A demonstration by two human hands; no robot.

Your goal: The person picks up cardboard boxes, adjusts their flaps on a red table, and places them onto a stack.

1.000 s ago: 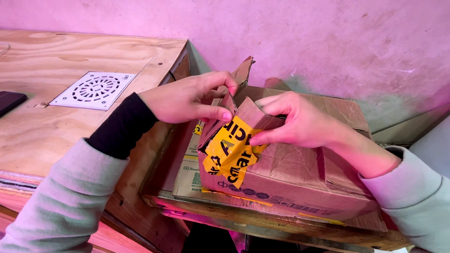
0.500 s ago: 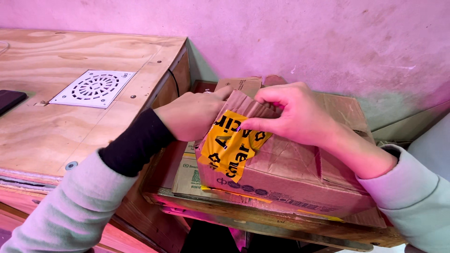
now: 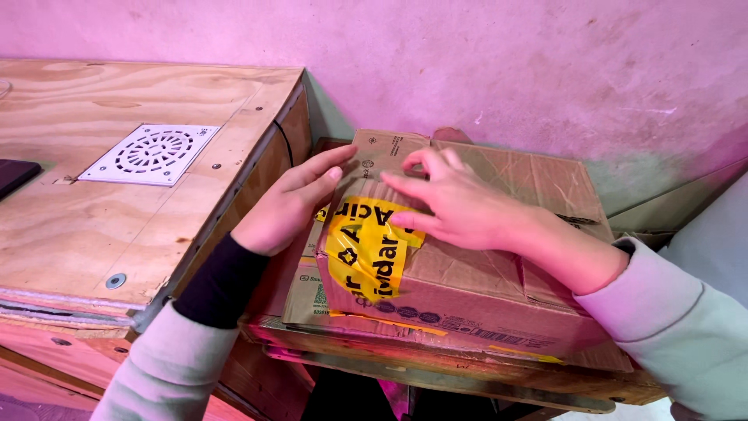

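Hands, left hand (image 3: 284, 209) and right hand (image 3: 460, 206), press open fingers flat on creased cardboard box (image 3: 499, 281) with glossy yellow tape (image 3: 366, 249).

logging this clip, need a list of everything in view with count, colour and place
cardboard box: one, brown, lower centre on a wooden ledge, flaps folded down
tape: one strip, yellow with black print, over the box's front left corner
wooden top: one, light plywood, left
vent grille: one, white, square, set into the wooden top
dark flat thing: one, black, far left edge, cut off
wall: pinkish, behind
left hand: flat against the box's left side
right hand: fingers spread on the box top
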